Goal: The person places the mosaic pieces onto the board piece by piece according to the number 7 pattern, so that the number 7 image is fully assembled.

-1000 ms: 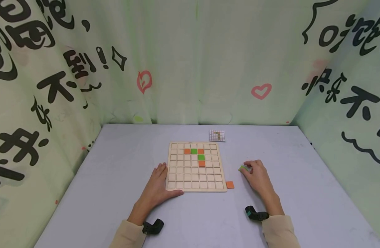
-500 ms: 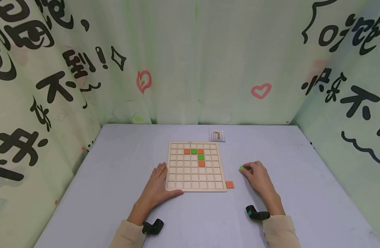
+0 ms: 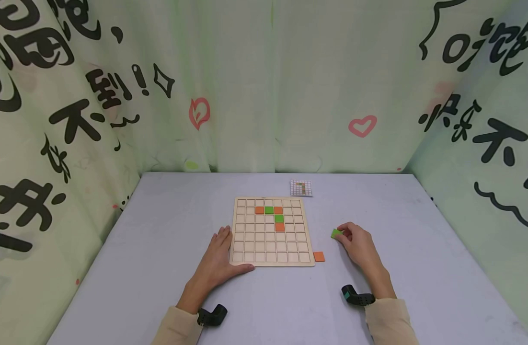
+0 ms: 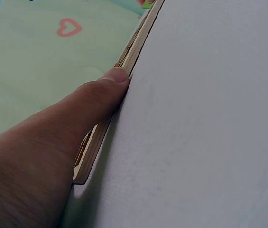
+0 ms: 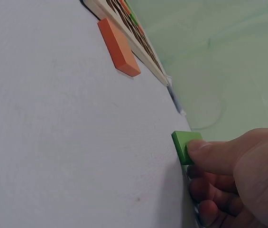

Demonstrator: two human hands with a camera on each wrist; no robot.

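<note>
A wooden grid board [image 3: 246,237] lies on the table with orange and green square tiles in some of its cells. My left hand [image 3: 218,261] rests against its near left corner, fingers straight along the left side. In the left wrist view the thumb [image 4: 93,97] lies on the board's near edge. To the right of the board, my right hand [image 3: 359,244] pinches a green square tile [image 5: 183,142] between thumb and fingers, above the table. A loose orange tile [image 3: 319,257] lies beside the board's near right corner.
A small printed card [image 3: 301,188] with a grid pattern lies behind the board. The white table [image 3: 169,206] is enclosed by pale green curtains [image 3: 315,86] on the far side and both flanks.
The green tile in my right hand has tilted slightly, showing more of its face. My left hand, the board and the loose orange tile have stayed put.
</note>
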